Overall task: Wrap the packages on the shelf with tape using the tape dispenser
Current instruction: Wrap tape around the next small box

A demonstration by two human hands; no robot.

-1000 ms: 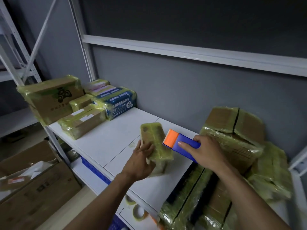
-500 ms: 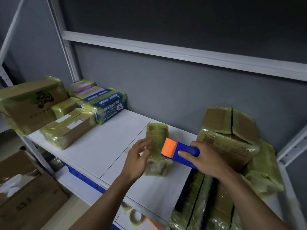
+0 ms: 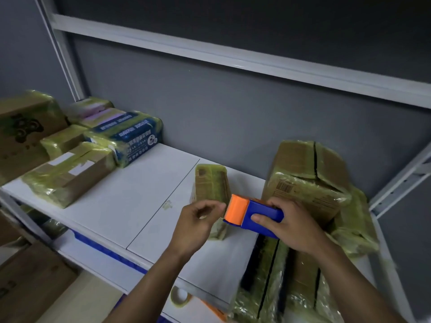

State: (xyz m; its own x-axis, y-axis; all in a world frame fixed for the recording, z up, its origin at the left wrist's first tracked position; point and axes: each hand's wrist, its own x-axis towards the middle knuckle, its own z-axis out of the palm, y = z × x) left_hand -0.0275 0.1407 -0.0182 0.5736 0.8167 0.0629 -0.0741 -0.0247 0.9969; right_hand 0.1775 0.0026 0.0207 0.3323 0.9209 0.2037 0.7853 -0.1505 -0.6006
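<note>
**Step in hand:** starting a tape run on the small package (image 3: 211, 183). It stands upright on the white shelf (image 3: 140, 201) at centre frame, just behind both hands. Its visible faces already carry yellowish-green tape.

**Right hand:** the right hand (image 3: 289, 227) is wrapped round the blue body of the tape dispenser (image 3: 256, 214), with the orange cutter head pointing toward frame left. The dispenser is held in front of the package's lower half. Contact with the package cannot be confirmed.

**Left hand:** the left hand (image 3: 198, 220) is curled, with thumb and fingertips drawn together right at the orange head. This looks like a pinch on the free tape end. No tape is visible between the fingers, so I cannot tell whether the hand holds anything.

**Next move, as judged:**
- Draw the free end out of the dispenser and press it flat onto one face of the package.
- Steady the package with the left hand while the right carries the dispenser round it. The package is tall and narrow and will likely tip under tape tension.

**Other stock:** a pile of wrapped cartons (image 3: 307, 183) fills the right of the frame, and a second group of packages (image 3: 70, 171) sits at the left.
</note>
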